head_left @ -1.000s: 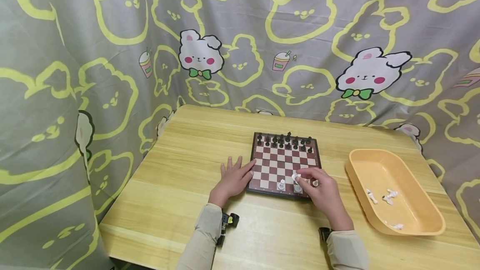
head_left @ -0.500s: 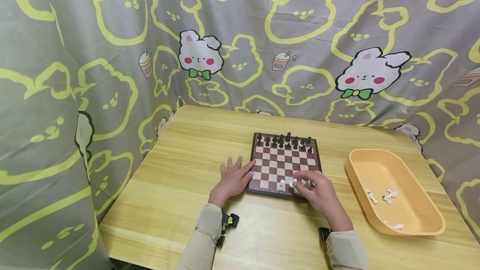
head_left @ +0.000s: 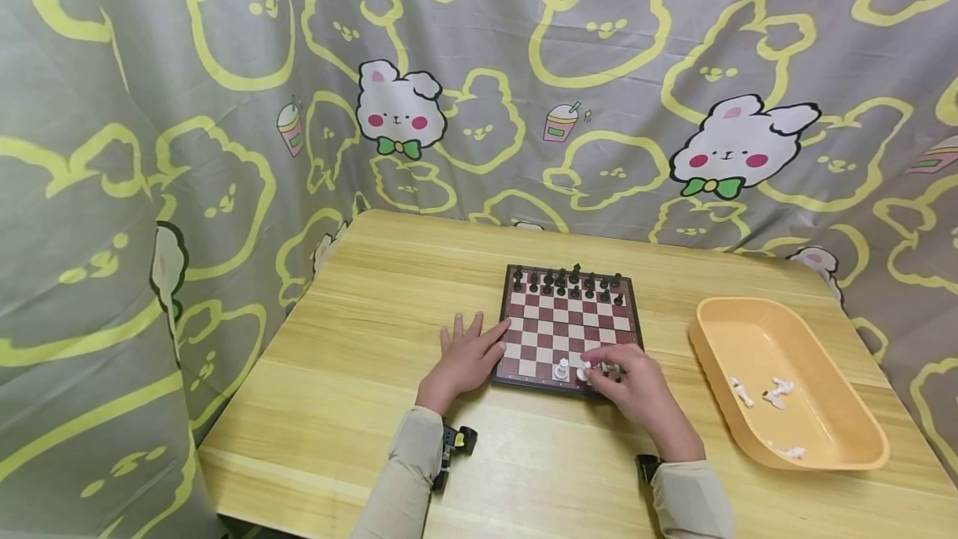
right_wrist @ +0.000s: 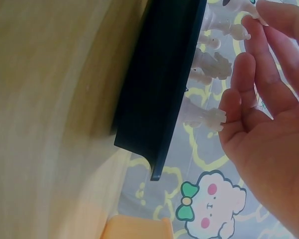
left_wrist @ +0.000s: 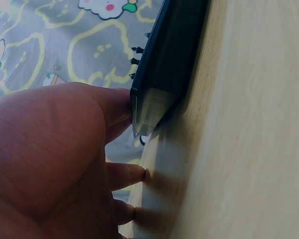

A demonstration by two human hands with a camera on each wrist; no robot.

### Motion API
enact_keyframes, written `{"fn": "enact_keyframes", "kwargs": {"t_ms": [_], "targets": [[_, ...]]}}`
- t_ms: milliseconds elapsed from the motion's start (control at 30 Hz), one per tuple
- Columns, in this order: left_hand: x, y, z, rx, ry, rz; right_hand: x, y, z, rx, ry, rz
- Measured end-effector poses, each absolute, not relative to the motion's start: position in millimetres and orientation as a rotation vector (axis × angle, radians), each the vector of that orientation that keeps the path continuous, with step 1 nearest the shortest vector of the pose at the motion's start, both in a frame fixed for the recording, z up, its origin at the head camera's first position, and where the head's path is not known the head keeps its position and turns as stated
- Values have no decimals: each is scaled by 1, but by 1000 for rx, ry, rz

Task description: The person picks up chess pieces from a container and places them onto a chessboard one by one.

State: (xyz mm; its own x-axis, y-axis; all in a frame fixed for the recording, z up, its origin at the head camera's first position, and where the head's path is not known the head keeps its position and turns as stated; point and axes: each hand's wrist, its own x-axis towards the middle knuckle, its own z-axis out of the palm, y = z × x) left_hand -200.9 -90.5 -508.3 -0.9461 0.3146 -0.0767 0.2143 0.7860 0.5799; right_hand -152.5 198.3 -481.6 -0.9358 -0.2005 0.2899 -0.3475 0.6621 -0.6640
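Note:
My right hand [head_left: 636, 379] pinches a white chess piece [head_left: 583, 372] between thumb and fingers, low over the near row of the chessboard [head_left: 540, 328]. In the right wrist view the held piece [right_wrist: 237, 5] is tilted and partly cut off. To its left on the board stands another white piece [head_left: 561, 369]. More white pieces, among them a castle-topped rook [right_wrist: 205, 117] and a knight [right_wrist: 214, 64], stand beneath the right hand. My left hand [head_left: 464, 362] lies with fingers spread, thumb and index at the board's left edge, other fingertips on the table.
Black chess pieces [head_left: 561, 283] fill the board's two far rows. To the right, an orange plastic tub [head_left: 861, 431] holds several white pieces [head_left: 780, 391]. The wooden table [head_left: 359, 306] meets a patterned curtain [head_left: 494, 40] at the back and sides.
The right hand has lowered the white piece toward the near row and slightly left, beside the standing white piece. My left hand has stayed at the board's edge.

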Motion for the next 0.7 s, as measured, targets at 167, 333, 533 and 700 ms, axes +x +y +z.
{"fn": "enact_keyframes", "kwargs": {"t_ms": [167, 333, 533, 700], "targets": [[-201, -90, -508, 419, 2804, 881, -151, 200, -480, 311, -2629, 1163], [-202, -91, -509, 414, 2801, 880, -152, 202, -479, 107, -2416, 1196], [-201, -91, -509, 414, 2797, 880, -154, 205, -480, 79, -2271, 1224], [-201, -90, -507, 408, 2792, 888, -151, 203, -479, 96, -2328, 1223]]}}
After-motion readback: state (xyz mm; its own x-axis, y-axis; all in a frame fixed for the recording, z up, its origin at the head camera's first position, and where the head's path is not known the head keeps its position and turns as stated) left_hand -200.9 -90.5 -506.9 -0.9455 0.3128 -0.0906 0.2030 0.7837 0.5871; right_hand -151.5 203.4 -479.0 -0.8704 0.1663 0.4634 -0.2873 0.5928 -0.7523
